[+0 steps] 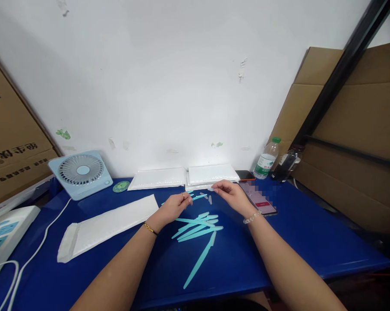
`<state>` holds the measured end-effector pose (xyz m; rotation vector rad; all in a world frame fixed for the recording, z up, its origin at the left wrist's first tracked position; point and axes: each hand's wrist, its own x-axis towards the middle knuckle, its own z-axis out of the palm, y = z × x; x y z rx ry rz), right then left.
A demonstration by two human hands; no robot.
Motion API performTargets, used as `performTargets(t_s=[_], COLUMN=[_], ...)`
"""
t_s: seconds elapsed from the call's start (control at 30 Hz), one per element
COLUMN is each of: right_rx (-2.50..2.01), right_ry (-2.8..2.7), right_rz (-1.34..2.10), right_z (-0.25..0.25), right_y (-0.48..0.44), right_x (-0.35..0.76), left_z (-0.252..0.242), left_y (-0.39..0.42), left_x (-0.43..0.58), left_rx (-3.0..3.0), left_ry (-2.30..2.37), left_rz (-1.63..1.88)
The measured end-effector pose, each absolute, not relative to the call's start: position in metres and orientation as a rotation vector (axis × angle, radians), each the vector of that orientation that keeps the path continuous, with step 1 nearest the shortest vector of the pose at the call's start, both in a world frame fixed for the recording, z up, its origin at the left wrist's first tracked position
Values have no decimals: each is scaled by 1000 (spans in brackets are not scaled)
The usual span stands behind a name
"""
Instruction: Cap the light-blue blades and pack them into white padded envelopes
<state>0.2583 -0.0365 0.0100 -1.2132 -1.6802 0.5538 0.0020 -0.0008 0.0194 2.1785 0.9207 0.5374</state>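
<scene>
On the blue table, several teal razor-like sticks (199,261) lie in a loose, overlapping group in front of my hands. My left hand (177,205) has its fingers pressed together at the near side of more teal sticks (199,197); what it holds, if anything, is hidden. Small clear caps (210,200) lie between the two hands. My right hand (229,193) pinches a small pale piece at its fingertips, too small to name. A white padded envelope (114,222) rests to the left of my left hand.
Stacks of white envelopes (211,173) stand along the wall. A blue fan (83,170) and a power strip (7,233) are at the left. At the right are a tablet (259,198), a water bottle (266,162) and a dark bottle (287,165).
</scene>
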Motion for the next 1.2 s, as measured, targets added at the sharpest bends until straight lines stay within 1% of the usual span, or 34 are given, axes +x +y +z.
performTargets(t_s=[0.4, 0.63, 0.7, 0.8, 0.93, 1.1, 1.2], right_rx=[-1186, -1163, -1237, -1366, -1457, -1575, -1571], right_ry=[-1787, -2009, -2023, -2077, -2224, -2249, -2255], right_rz=[648, 770, 685, 447, 361, 220, 183], right_z=[12, 17, 15, 6, -5, -5, -4], right_y=[-44, -49, -45, -36, -28, -28, -30], right_x=[240, 241, 248, 257, 261, 256, 252], left_z=[17, 21, 22, 19, 9, 5, 8], left_y=[-1, -12, -13, -8, 7, 17, 15], left_x=[3, 4, 4, 3, -3, -7, -5], left_rx=[2213, 2294, 2371, 2511, 2601, 2599, 2569], left_ry=[962, 879, 925, 1151, 1478, 1528, 1525], left_rz=[512, 385, 389, 471, 452, 319, 323])
